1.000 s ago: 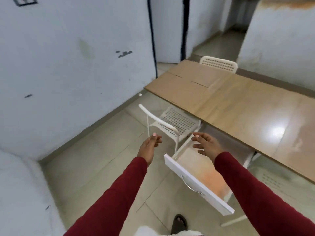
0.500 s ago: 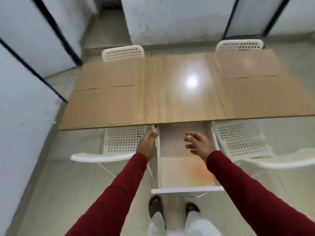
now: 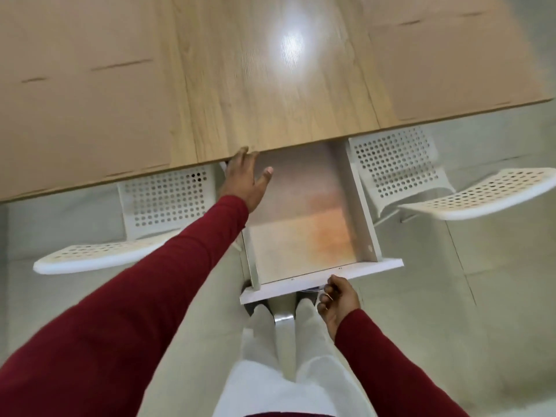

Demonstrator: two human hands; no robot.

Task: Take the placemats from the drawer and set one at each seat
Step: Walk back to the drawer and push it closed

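The white drawer [image 3: 358,206] under the wooden table [image 3: 255,85] is pulled out towards me. Its inside shows only a bare bottom with an orange stain. My left hand [image 3: 243,179] reaches into the drawer's far left corner, fingers spread, fingertips under the table edge, holding nothing. My right hand [image 3: 337,299] is curled around the metal handle [image 3: 314,288] below the drawer's front panel. Flat brown placemats lie on the table: on the left [image 3: 84,115] and on the right [image 3: 451,70].
A white perforated chair [image 3: 162,200] stands left of the drawer and another [image 3: 397,164] right of it, both tucked partly under the table. My legs and feet are on the tiled floor [image 3: 481,296] just below the drawer front.
My view has tilted down and closer to the drawer. My left hand moved deeper into the drawer's far left corner. My right hand came back out and closed on the handle.
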